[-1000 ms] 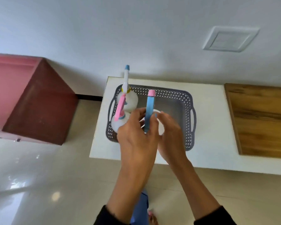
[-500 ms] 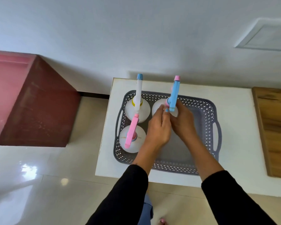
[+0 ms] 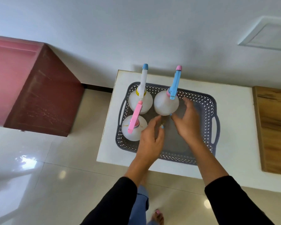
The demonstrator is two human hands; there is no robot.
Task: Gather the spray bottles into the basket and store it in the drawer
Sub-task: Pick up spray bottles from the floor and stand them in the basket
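Note:
A grey perforated basket point(image 3: 208, 111) with side handles sits on a white table point(image 3: 234, 127). Three white spray bottles stand upright in its left half: one with a white head and blue nozzle point(image 3: 140, 99) at the back left, one with a pink head point(image 3: 133, 127) at the front left, and one with a blue head and pink nozzle point(image 3: 166, 103) at the back middle. My left hand point(image 3: 151, 140) and my right hand point(image 3: 188, 120) hover open just in front of the blue-headed bottle, fingers spread, holding nothing.
A dark red cabinet point(image 3: 39, 98) stands to the left of the table, across a gap of glossy tiled floor point(image 3: 39, 176). A wooden surface point(image 3: 274, 127) adjoins the table on the right. The white wall runs behind the table.
Both hands carried the blue-headed bottle into the basket, set it at the back middle, then let go and drew back toward me with fingers spread.

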